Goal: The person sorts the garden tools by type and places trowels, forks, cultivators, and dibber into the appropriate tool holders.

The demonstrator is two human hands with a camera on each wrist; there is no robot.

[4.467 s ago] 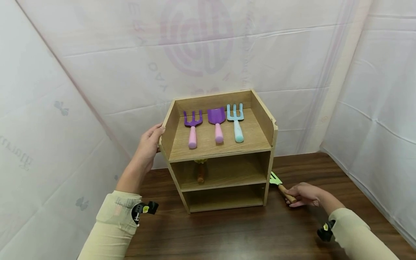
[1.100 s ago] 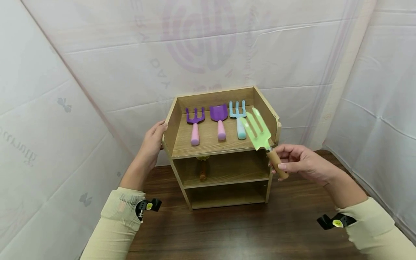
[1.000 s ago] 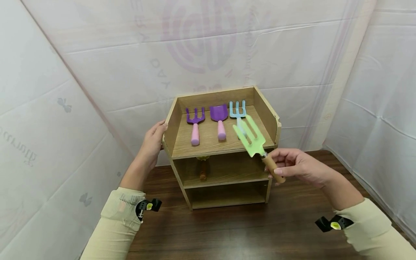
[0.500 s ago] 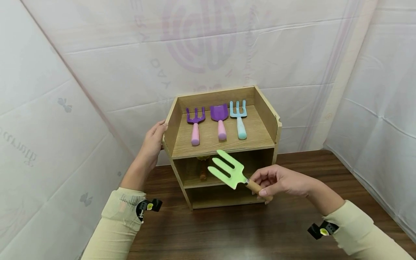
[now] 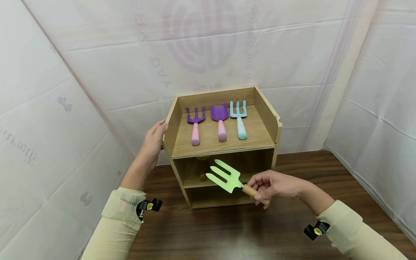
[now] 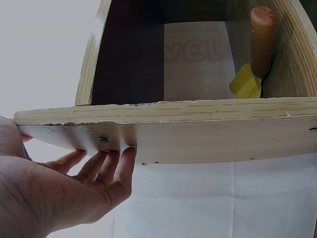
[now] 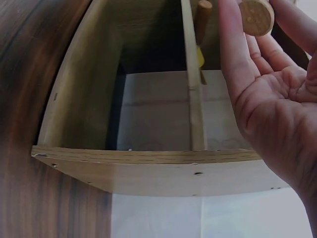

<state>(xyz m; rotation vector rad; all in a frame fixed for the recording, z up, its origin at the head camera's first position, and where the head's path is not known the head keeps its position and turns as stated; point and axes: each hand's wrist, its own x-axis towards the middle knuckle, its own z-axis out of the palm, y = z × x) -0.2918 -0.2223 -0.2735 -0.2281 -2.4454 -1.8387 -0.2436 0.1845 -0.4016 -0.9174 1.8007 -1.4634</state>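
My right hand point(image 5: 276, 185) pinches the wooden handle of a light green garden fork point(image 5: 232, 180), prongs pointing left, in front of the wooden shelf's point(image 5: 224, 155) middle opening. The right wrist view shows the handle's end point(image 7: 257, 17) between thumb and fingers. My left hand point(image 5: 149, 144) grips the shelf's left side panel near the top; its curled fingers point(image 6: 124, 168) press the outer face. On the top shelf lie a purple fork point(image 5: 195, 122), a purple shovel point(image 5: 220, 121) and a light blue fork point(image 5: 239, 119). A yellow tool with a brown handle point(image 6: 262, 39) lies in the middle compartment, partly hidden by the green fork in the head view.
The shelf stands on a dark brown wooden table point(image 5: 211, 234), close to a white sheet wall point(image 5: 130, 79) behind. More white sheeting point(image 5: 380, 108) rises at the right and left. The middle board point(image 7: 193, 99) divides the two lower compartments.
Earlier the right hand held the green tool low beside the shelf's right side. It then raised the fork near the top shelf and has brought it down and left. The left hand stays put.
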